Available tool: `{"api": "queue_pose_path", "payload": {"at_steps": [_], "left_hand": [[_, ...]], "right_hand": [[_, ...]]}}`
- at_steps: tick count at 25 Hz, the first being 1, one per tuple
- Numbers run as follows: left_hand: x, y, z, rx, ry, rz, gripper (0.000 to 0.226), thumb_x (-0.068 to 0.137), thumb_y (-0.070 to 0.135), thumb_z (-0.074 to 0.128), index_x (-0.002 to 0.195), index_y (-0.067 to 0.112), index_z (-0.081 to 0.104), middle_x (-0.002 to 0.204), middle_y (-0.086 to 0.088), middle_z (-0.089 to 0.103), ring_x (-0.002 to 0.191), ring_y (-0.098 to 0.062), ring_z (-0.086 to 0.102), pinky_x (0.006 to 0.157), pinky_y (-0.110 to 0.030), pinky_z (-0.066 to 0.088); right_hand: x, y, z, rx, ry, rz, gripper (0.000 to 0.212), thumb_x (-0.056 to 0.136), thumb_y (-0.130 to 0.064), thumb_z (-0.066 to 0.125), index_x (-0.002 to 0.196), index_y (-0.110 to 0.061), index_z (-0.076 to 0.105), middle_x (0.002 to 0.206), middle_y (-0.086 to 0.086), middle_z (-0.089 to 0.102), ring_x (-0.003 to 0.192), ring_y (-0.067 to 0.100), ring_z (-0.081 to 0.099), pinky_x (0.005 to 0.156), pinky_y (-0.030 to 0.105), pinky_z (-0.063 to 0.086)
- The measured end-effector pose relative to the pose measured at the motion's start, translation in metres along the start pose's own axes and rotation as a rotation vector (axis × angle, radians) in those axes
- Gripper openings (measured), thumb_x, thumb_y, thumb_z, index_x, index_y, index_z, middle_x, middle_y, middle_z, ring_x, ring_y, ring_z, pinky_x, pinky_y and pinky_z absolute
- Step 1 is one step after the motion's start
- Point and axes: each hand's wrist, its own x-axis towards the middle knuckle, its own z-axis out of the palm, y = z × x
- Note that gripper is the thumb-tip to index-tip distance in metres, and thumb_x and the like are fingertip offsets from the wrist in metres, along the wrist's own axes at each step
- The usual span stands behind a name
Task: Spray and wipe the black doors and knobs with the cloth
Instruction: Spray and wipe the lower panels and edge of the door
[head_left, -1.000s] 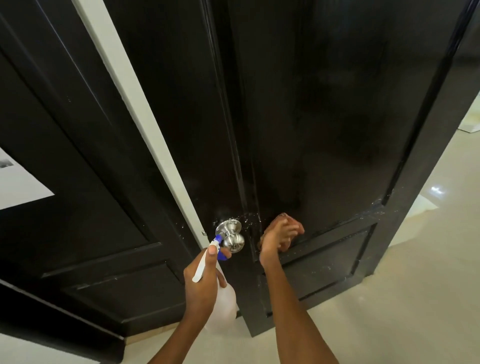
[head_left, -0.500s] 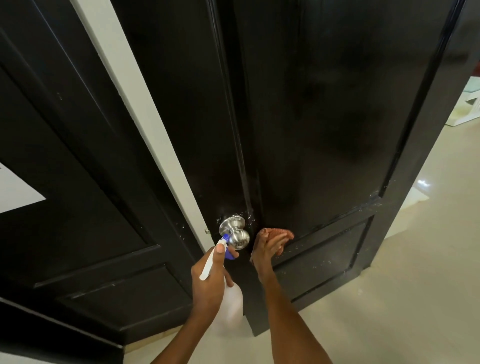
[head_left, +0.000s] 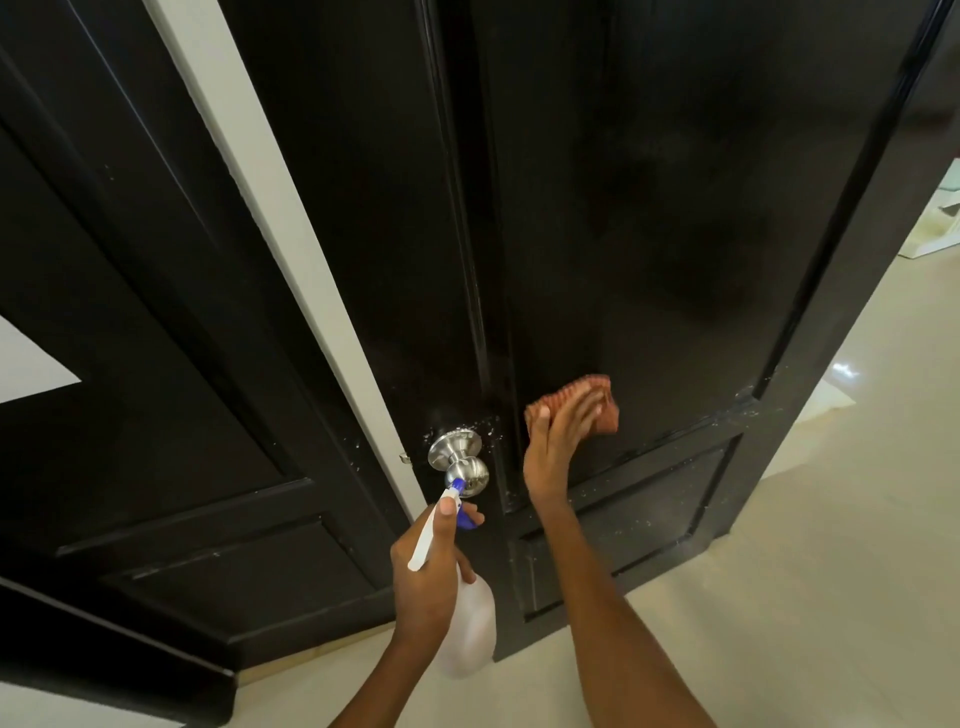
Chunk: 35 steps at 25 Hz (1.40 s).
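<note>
Left hand (head_left: 431, 566) grips spray bottle (head_left: 467, 629); flat right hand (head_left: 558, 447) presses cloth (head_left: 571, 397) on door (head_left: 649, 234).

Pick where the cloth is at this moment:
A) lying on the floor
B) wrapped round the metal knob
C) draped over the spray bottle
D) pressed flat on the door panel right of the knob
D: the right hand presses the cloth against the black door, apart from the knob.

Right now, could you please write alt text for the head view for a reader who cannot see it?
A right hand presses an orange cloth flat against a glossy black door, while the left hand grips a white spray bottle aimed at the silver knob. White droplets speckle the door around the knob.
</note>
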Motion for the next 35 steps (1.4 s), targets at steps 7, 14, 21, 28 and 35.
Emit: {"api": "queue_pose_path", "payload": {"at_steps": [7,14,21,28,35], "left_hand": [[0.006,0.026,0.073,-0.163,0.069,0.051,0.039,0.088,0.053,0.046,0.098,0.023,0.069,0.084,0.003,0.076,0.053,-0.011,0.061,0.049,-0.020,0.052],[0.008,0.031,0.136,-0.213,0.316,0.052,0.040,0.087,0.058,0.046,0.091,0.026,0.070,0.086,0.007,0.077,0.059,-0.011,0.065,0.053,-0.029,0.055],[0.011,-0.005,0.155,-0.207,0.475,0.027,0.048,0.086,0.061,0.040,0.098,0.025,0.069,0.089,0.005,0.076,0.070,-0.013,0.069,0.056,-0.024,0.056],[0.035,-0.100,0.173,-0.202,0.415,0.340,0.067,0.094,0.066,0.038,0.097,0.008,0.071,0.092,-0.004,0.076,0.060,-0.023,0.066,0.047,-0.028,0.052],[0.055,-0.150,0.166,-0.219,0.275,0.574,0.071,0.096,0.062,0.036,0.096,-0.001,0.069,0.089,-0.017,0.074,0.053,-0.028,0.060,0.044,-0.031,0.049]], "right_hand": [[0.085,-0.007,-0.060,-0.390,0.096,-0.648,0.064,0.110,-0.048,0.038,0.162,-0.016,0.018,0.170,0.018,0.010,0.158,0.040,0.005,0.127,0.060,0.009],[0.127,-0.004,-0.081,-0.466,0.037,-0.926,0.076,0.109,-0.054,0.036,0.165,-0.026,-0.009,0.171,0.003,-0.023,0.157,0.034,-0.018,0.126,0.059,-0.006],[0.137,0.033,-0.071,-0.470,0.017,-1.114,0.077,0.109,-0.052,0.041,0.166,-0.027,-0.004,0.171,0.001,-0.021,0.157,0.031,-0.020,0.126,0.053,-0.011],[0.134,0.079,-0.042,-0.440,0.162,-1.206,0.070,0.110,-0.052,0.037,0.166,-0.026,0.004,0.172,0.005,-0.005,0.158,0.035,-0.005,0.127,0.053,-0.005],[0.131,0.123,-0.038,-0.435,0.295,-1.257,0.068,0.110,-0.056,0.024,0.167,-0.024,0.004,0.174,0.007,-0.002,0.159,0.036,-0.001,0.128,0.055,0.000]]}}
